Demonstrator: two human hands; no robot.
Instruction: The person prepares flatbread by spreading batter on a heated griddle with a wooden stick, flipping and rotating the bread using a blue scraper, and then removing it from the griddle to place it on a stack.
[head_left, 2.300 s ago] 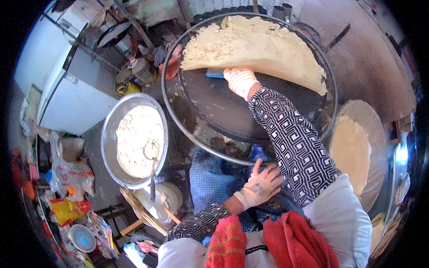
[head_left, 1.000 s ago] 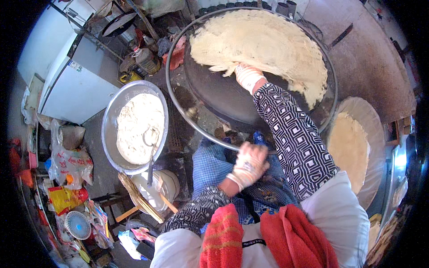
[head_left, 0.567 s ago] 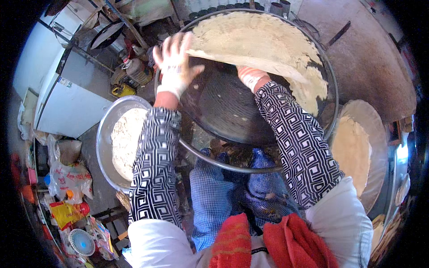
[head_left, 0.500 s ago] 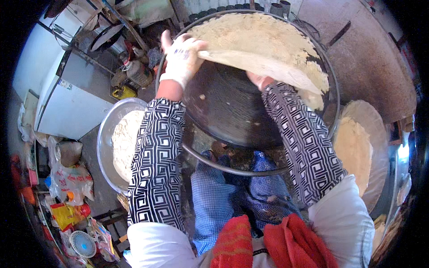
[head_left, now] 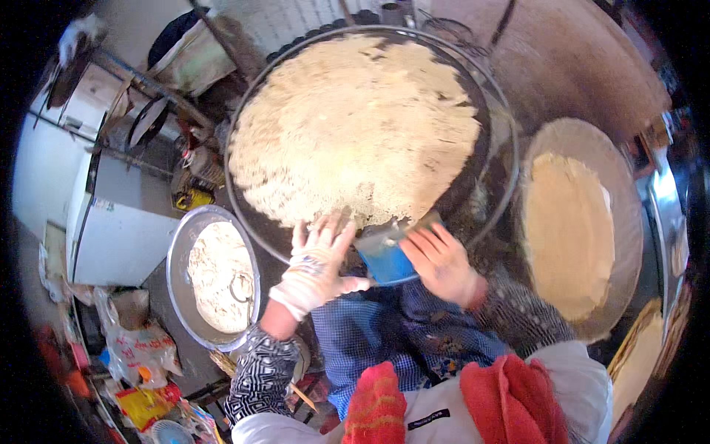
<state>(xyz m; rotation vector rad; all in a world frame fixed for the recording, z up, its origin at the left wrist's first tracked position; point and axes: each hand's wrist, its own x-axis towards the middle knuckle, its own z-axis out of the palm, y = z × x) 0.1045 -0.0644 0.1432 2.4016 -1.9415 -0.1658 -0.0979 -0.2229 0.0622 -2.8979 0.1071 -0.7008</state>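
Observation:
A broad, thin, pale brown pancake [head_left: 355,126] lies nearly flat over most of a round dark griddle [head_left: 479,159]. Its near edge is ragged. At that edge my left hand [head_left: 319,259], in a white glove, has its fingers spread and holds nothing; the fingertips are at the edge, but I cannot tell if they press on it. Just right of it, my right hand [head_left: 444,268] grips a flat scraper [head_left: 388,265], partly blue with a greyish front edge. The scraper's front edge meets the pancake's near rim. Both hands are slightly blurred.
A metal basin [head_left: 174,277] of pale batter or dough, with a ladle-like tool in it, stands left of the griddle. To the right, a round covered surface [head_left: 629,244] carries another flat pancake [head_left: 568,237]. Plastic bags [head_left: 140,340] sit at lower left.
The pancake's near part, earlier folded up by my hands, now lies down across the griddle. Both hands have come back toward me to the near edge, and the scraper now shows in my right hand.

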